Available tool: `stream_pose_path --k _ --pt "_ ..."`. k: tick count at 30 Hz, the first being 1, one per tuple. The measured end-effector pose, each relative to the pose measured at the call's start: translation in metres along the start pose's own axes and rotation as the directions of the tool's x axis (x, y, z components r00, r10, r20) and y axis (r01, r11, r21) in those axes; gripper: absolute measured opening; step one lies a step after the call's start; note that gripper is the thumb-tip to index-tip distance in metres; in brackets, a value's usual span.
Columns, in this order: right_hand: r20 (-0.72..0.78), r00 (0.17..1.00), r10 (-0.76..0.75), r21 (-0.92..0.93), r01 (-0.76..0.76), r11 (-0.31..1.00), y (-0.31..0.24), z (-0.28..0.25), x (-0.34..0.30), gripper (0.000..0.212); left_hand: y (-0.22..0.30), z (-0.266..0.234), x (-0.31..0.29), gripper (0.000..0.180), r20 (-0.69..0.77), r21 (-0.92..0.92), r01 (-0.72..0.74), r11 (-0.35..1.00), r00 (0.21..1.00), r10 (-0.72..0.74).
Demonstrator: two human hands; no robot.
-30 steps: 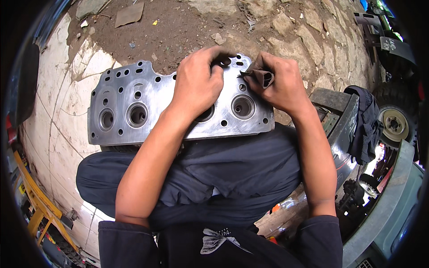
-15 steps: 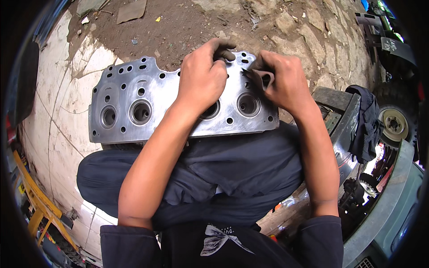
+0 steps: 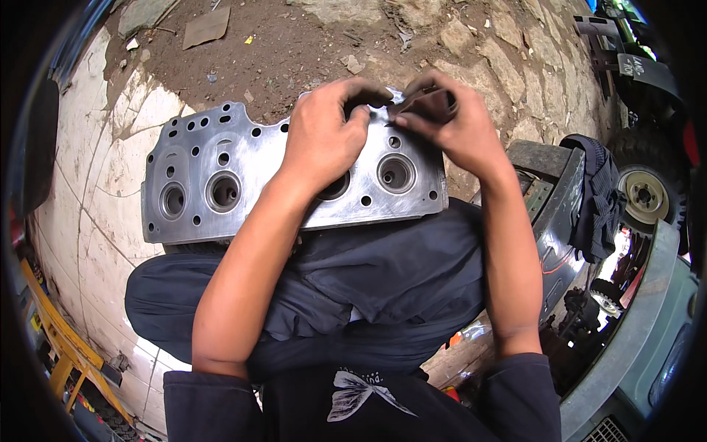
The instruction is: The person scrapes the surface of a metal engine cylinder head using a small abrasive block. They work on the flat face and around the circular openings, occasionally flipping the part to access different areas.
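A bare metal engine cylinder head (image 3: 269,158) rests across my lap, its flat face up with round valve seats and several small holes. Pinched between the fingers and thumb of my right hand (image 3: 471,129) is a folded piece of dark brown sandpaper (image 3: 433,105), held over the far right corner of the face. My left hand (image 3: 317,132) is beside it, fingers curved and thumb apart, with nothing visible in its grasp. Its fingertips are dirty and come close to the sandpaper's left edge. Part of the face is hidden under both hands.
Dirt and flat stones (image 3: 508,70) lie beyond the cylinder head, with pale tiles (image 3: 96,184) at the left. A dark cloth (image 3: 596,195) hangs over a metal part at right, near a wheel (image 3: 644,193). A yellow frame (image 3: 62,324) stands lower left.
The sandpaper has turned and lifted in my right hand, and its fold now shows more broadly. Both hands are closer together at the far edge. The view has shifted slightly.
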State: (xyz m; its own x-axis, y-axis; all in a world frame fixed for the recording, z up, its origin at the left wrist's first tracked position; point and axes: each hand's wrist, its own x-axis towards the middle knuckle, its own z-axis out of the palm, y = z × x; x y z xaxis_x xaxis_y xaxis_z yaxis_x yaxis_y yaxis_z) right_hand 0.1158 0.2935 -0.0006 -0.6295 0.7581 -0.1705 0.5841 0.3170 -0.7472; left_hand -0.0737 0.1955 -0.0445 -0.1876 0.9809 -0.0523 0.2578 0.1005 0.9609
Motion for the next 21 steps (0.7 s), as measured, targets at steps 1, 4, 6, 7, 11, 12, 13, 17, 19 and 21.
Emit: stream_pose_path --k 1,4,6,7,11,12,13,17,19,21 --pt "-0.029 0.999 0.03 0.217 -0.023 0.976 0.008 0.001 0.002 0.027 -0.002 -0.002 0.002 0.026 0.019 0.001 -0.041 0.999 0.999 0.041" --pt "0.045 0.992 0.121 0.36 -0.129 0.924 0.007 -0.003 0.003 0.03 0.001 -0.003 0.0 0.024 0.016 0.028 -0.023 0.999 1.0 0.022" --pt "0.085 0.984 0.156 0.372 -0.177 0.911 0.014 -0.006 0.008 0.034 -0.001 -0.001 0.002 0.023 0.004 0.008 -0.049 0.999 0.999 0.049" --pt "0.069 0.969 0.239 0.452 -0.244 0.858 0.014 -0.008 0.006 0.043 0.0 0.001 0.003 0.022 -0.009 -0.02 -0.062 0.998 0.998 0.062" --pt "0.189 0.966 0.176 0.483 -0.248 0.84 0.002 -0.019 0.001 0.045 0.007 0.0 0.001 0.022 -0.034 -0.006 0.038 0.999 0.999 -0.038" --pt "0.179 0.967 0.179 0.464 -0.244 0.852 0.005 -0.017 0.001 0.046 0.008 0.001 0.001 0.022 -0.032 0.006 0.032 0.999 0.999 -0.032" --pt "0.168 0.969 0.182 0.444 -0.24 0.863 0.01 -0.015 0.001 0.046 0.009 0.002 0.001 0.023 -0.03 0.018 0.026 0.999 0.999 -0.026" --pt "0.042 0.995 0.09 0.104 -0.094 0.99 0.007 -0.011 0.002 0.042 0.002 0.006 0.001 0.025 -0.016 0.079 -0.006 0.997 1.0 0.007" --pt "0.003 1.0 0.015 -0.135 -0.014 0.991 -0.002 -0.012 0.0 0.038 0.002 0.008 0.001 0.026 -0.093 0.02 -0.041 0.999 0.995 0.043" --pt "-0.001 1.0 -0.023 -0.194 0.022 0.981 -0.008 -0.008 -0.001 0.038 0.002 0.007 0.001 0.027 -0.113 -0.029 -0.063 0.998 0.992 0.06"
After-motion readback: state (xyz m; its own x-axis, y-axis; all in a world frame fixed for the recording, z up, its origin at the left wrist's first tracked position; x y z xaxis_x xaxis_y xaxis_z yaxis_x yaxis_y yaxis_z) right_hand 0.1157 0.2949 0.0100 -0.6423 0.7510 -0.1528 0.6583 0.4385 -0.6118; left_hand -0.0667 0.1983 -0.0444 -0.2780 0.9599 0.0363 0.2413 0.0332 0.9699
